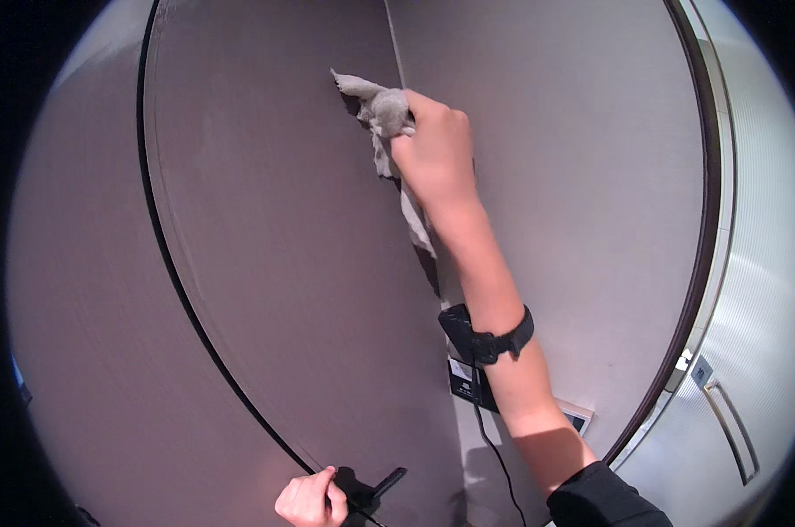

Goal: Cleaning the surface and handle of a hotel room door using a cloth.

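My right hand [437, 148] reaches up, fingers closed around a crumpled grey cloth [387, 115]. One corner of the cloth sticks out to the left, and a strip of it hangs below the hand. Hand and cloth are at the seam between a brown-grey door panel [292, 263] and a lighter wall panel [588, 197]. Contact with either surface cannot be judged. Down at the bottom, my left hand [312, 500] is curled at the door's dark edge, beside a black lever handle [387, 483]. What its fingers grip is partly hidden.
A black wrist strap with a device [486, 334] sits on my right forearm, trailing a thin cable [496, 454]. Behind the arm is a black sign [462, 382] with writing. At right stand a dark frame edge [699, 197] and a ribbed panel with a metal pull handle [733, 435].
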Motion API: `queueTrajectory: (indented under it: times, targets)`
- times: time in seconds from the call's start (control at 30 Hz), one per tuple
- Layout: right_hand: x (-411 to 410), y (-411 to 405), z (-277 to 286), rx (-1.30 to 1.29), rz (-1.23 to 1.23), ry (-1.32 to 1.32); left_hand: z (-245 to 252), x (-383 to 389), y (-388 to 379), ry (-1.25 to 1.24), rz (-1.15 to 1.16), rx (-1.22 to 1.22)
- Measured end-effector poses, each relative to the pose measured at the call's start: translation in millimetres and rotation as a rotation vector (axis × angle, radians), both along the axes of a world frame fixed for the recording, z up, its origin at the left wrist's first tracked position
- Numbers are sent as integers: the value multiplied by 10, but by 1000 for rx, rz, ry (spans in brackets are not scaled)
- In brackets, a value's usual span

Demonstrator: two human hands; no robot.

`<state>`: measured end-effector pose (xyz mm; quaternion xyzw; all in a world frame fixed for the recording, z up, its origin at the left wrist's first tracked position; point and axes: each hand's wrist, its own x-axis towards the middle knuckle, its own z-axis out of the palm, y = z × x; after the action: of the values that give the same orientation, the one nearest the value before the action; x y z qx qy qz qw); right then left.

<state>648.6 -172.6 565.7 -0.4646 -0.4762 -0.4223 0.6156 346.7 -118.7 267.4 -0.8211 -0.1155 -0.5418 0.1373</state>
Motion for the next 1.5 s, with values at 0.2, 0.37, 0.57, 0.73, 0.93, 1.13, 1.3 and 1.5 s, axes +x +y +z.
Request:
queueTrajectory:
  times: [0.2,0.37,0.57,0.73,0.93,1.13,1.3,1.5]
  targets:
    - [91,174,774,295,-165,-202,-117,25,135,-151,-107,6]
    - [40,41,933,135,-108,-217,-124,7,151,-158,-159,53]
    - [-34,-34,418,-56,-125,-170,-136,17,153,-118,-131,102]
    - [-23,-19,674,109,-119,-189,-112,14,139,-91,-86,143]
    - [-91,-19,436,-11,-156,-198,-142,23,144,-78,-21,165]
    - [-56,-36,666,88,-188,-70,-143,-7,129,-43,-36,159]
    - [-133,-82,571,-38,-296,-179,-153,14,121,-47,-16,176]
    - [-198,114,356,102,-350,-186,-244,-11,140,-50,4,185]
